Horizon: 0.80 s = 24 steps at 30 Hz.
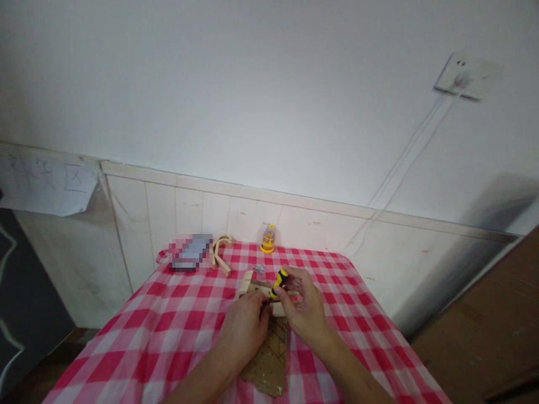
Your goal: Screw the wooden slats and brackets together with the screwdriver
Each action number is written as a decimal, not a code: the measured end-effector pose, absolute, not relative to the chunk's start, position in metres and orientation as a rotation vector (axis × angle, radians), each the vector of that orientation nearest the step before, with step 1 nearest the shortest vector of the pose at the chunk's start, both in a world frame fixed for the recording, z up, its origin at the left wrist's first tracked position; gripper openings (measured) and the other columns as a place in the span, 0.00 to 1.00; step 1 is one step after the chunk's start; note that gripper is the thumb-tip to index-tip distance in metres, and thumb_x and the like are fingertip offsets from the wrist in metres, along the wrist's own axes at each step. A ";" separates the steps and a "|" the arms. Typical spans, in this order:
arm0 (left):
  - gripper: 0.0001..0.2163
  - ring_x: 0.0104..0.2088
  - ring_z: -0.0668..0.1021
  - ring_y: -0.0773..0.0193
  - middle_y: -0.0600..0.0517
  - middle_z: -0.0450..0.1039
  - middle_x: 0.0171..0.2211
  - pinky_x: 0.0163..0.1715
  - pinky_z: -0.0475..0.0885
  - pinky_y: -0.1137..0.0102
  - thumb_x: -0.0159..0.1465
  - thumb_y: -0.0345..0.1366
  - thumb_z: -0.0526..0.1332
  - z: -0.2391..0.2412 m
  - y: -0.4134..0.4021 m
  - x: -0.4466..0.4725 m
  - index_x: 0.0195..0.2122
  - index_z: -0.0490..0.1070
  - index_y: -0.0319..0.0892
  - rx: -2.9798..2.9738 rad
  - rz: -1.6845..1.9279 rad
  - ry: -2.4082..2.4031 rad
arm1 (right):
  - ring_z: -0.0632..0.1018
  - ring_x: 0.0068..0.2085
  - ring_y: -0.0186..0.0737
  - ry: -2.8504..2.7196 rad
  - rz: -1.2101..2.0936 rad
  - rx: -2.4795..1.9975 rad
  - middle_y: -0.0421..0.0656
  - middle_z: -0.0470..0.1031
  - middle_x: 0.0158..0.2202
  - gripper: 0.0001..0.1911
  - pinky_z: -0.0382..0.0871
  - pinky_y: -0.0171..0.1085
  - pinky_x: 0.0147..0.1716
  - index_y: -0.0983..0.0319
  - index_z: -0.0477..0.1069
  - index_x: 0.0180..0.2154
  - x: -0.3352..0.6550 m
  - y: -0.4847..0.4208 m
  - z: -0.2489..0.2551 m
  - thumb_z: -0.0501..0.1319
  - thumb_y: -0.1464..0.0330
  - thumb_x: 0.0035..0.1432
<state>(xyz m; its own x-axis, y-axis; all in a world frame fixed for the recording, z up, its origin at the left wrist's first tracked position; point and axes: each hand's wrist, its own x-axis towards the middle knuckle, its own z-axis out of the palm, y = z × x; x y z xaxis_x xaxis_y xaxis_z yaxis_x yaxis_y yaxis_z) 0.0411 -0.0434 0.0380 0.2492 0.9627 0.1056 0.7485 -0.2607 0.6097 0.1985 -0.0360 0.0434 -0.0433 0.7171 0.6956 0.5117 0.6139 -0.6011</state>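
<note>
A screwdriver with a yellow and black handle is gripped in my right hand, tilted with its lower end toward a light wooden piece. My left hand is closed at the same spot; its fingertips meet near the screwdriver's lower end, and what they pinch is hidden. The pale wooden assembly lies under and between both hands. Beneath it, a worn brown board rests on the checked cloth. Just beyond the assembly is a small pile of screws or nails, too small to tell which.
A yellow-capped clear container stands at the table's back edge. Curved wooden pieces lie to its left, beside a blurred-out phone-like object. Red and white checked cloth covers the table. Cables hang from a wall socket at right.
</note>
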 end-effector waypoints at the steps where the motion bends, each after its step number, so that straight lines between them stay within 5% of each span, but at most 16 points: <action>1: 0.08 0.40 0.80 0.59 0.49 0.80 0.39 0.37 0.65 0.68 0.68 0.31 0.56 0.038 -0.043 0.041 0.38 0.76 0.42 2.090 0.650 1.560 | 0.83 0.36 0.42 -1.694 0.233 -1.020 0.45 0.81 0.40 0.18 0.82 0.41 0.36 0.56 0.69 0.52 0.199 -0.036 0.043 0.64 0.72 0.60; 24: 0.09 0.39 0.78 0.59 0.49 0.78 0.37 0.37 0.65 0.68 0.63 0.27 0.55 0.035 -0.046 0.040 0.37 0.75 0.43 2.107 0.770 1.485 | 0.83 0.38 0.41 -1.731 0.226 -1.028 0.45 0.80 0.46 0.21 0.81 0.42 0.40 0.54 0.70 0.56 0.202 -0.034 0.042 0.64 0.70 0.62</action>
